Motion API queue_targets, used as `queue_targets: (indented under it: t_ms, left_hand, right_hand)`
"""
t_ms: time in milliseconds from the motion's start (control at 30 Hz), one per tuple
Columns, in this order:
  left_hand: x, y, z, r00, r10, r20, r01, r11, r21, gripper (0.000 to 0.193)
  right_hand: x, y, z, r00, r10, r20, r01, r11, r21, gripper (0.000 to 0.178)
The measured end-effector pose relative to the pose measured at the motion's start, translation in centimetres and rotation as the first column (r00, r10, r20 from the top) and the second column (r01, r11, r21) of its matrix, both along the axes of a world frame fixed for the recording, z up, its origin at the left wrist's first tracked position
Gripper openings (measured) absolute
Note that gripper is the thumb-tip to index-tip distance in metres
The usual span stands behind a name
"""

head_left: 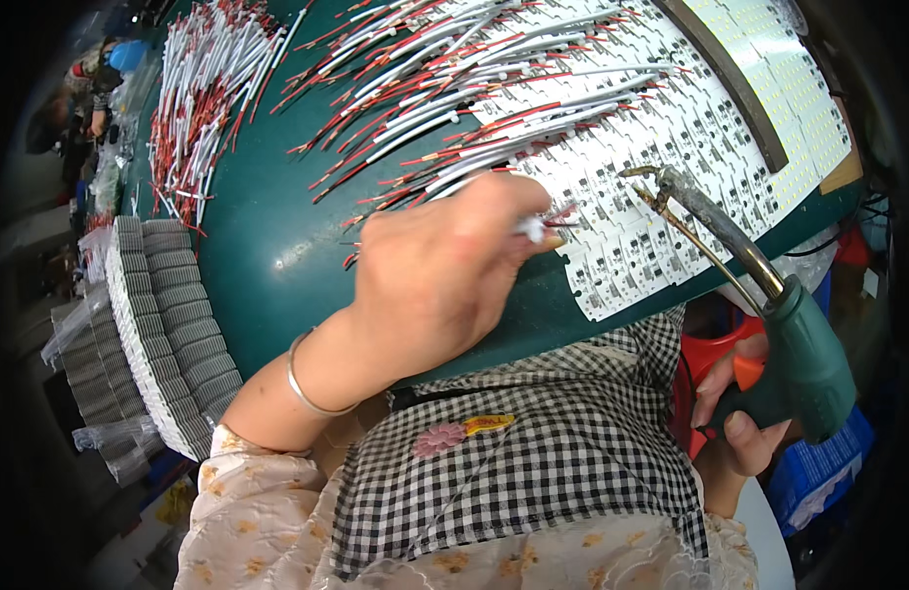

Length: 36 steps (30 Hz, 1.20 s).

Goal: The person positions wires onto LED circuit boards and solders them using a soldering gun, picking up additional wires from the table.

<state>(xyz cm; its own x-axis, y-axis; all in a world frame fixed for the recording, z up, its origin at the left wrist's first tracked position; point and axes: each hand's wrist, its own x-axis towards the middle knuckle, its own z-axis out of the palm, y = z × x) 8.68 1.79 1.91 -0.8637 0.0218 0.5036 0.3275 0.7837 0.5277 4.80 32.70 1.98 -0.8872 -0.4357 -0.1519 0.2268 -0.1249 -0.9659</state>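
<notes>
Wire (533, 230): white and red, at the fingertips of the left hand (425, 270), over the near edge of the board sheet (612, 275).
Wire direction: the short visible end points right, out of the fingertips toward the gun's tip; it is blurred, so its exact tilt is hard to judge.
Left grip: thumb and forefinger pinched together on the wire, back of the hand upward.
Soldering gun (813, 364): in the right hand (754, 433), its handle inside the grip, the green body above the thumb.
Gun direction: long axis slants from the body at lower right to the tip (639, 172) at upper left, over the sheet; a thin side tube (700, 245) runs beside the barrel.
Right grip: curled closed round the handle, fingers by the orange trigger (747, 371).
Wire rows (415, 124): spread slantwise beyond the left hand, right ends on the sheet.
Wire pile (204, 98): far left on the green table (277, 211).
Dark bar (734, 79): lying across the sheet.
</notes>
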Motion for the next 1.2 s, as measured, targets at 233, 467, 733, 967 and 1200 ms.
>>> queue_targets:
  t_ms: [233, 467, 733, 967, 1200]
  left_hand:
    - [-0.3, -0.7, -2.2, 1.0, -0.014, -0.01, 0.013, 0.99, -0.143, 0.036]
    - [-0.9, -1.1, -3.3, 0.991, -0.049, -0.125, 0.023, 0.978, -0.207, 0.031]
    - [-0.7, -1.1, -3.2, 0.994, -0.091, -0.056, 0.077, 0.975, -0.207, 0.028]
    - [-0.5, -1.0, -3.3, 0.996, -0.088, -0.019, 0.082, 0.972, -0.222, 0.028]
    - [-0.4, -0.4, -2.8, 0.999, -0.032, 0.038, 0.039, 0.983, -0.18, 0.037]
  right_hand:
    - [0.8, -0.4, 0.5, 0.994, -0.065, 0.087, 0.056, 0.994, 0.098, 0.069]
    - [1.1, -0.8, 0.4, 0.987, -0.1, 0.129, 0.085, 0.989, 0.121, 0.068]
    - [1.0, -2.0, 0.2, 0.993, -0.111, 0.044, 0.106, 0.988, 0.11, 0.066]
    - [0.9, -2.5, 0.4, 0.992, -0.093, 0.091, 0.083, 0.991, 0.106, 0.067]
    - [1.0, -2.8, 0.5, 0.989, -0.063, 0.133, 0.049, 0.993, 0.107, 0.065]
